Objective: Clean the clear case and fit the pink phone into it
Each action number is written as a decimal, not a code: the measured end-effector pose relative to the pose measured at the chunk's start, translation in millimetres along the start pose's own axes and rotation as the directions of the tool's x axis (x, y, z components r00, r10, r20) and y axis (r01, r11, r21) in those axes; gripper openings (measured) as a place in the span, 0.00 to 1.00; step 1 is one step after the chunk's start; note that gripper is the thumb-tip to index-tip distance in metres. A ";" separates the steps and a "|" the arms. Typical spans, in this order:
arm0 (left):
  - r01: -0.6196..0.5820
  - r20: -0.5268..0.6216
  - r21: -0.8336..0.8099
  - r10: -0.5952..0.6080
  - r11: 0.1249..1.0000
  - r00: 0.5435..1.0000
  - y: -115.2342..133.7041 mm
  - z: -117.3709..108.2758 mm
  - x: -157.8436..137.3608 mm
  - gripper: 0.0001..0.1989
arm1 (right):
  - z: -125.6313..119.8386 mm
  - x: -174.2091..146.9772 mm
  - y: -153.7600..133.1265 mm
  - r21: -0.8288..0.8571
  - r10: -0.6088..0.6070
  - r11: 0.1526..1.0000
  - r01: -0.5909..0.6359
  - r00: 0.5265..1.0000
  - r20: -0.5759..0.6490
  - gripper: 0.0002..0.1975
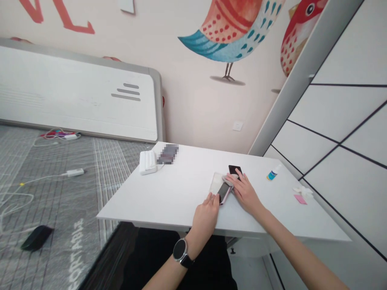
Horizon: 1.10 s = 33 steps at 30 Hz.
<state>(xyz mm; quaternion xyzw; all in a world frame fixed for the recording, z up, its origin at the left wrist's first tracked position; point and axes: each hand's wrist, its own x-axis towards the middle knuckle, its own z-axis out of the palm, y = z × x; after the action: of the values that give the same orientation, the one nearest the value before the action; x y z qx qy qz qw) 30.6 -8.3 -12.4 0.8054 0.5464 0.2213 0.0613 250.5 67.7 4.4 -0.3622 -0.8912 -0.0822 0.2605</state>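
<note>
A phone with a pinkish edge and a dark screen lies on the white table. My left hand grips its near end, fingers closed together along the side. At the far end my right hand presses a light grey cloth against the screen, partly hiding it. A second dark phone lies just beyond, with fingers of my right hand over its lower part. Left of the held phone is a pale, translucent flat piece; its kind I cannot make out.
A small bottle with a blue label stands to the right, near crumpled white tissue and a pink slip. At the left corner are a white power bank and a blurred-out item. Cables lie on the grey mat.
</note>
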 end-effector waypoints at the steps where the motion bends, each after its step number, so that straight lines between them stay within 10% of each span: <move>1: 0.006 0.003 0.002 -0.006 1.000 1.000 -0.5 0.2 0.5 0.18 | 1.3 -2.9 -11.4 0.008 -0.035 0.999 0.035 0.999 0.015 0.27; 17: 0.097 0.057 0.030 -0.099 0.995 0.993 -2.8 -3.2 1.3 0.09 | 7.7 8.6 -30.7 0.066 -0.194 0.980 0.190 0.980 0.052 0.28; 23: 0.117 0.018 0.038 -0.118 0.992 0.993 -0.7 -5.9 1.5 0.19 | 2.9 20.5 -9.1 0.040 -0.041 0.998 0.043 0.998 -0.049 0.29; 28: 0.128 0.031 0.021 -0.129 0.992 0.991 -4.0 -0.7 0.7 0.08 | 10.7 12.6 -37.6 0.138 -0.210 0.969 0.205 0.977 0.022 0.29; 33: 0.117 -0.049 -0.039 -0.119 0.992 0.992 -4.6 -6.6 0.8 0.16 | 9.1 22.9 -3.1 0.183 -0.021 0.983 0.032 0.998 -0.066 0.28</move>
<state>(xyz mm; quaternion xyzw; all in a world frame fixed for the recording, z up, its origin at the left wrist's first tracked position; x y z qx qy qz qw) 24.1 -6.6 -7.8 0.7644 0.5905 0.2478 0.0748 230.9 82.3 8.8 -0.3219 -0.8910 -0.0144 0.3198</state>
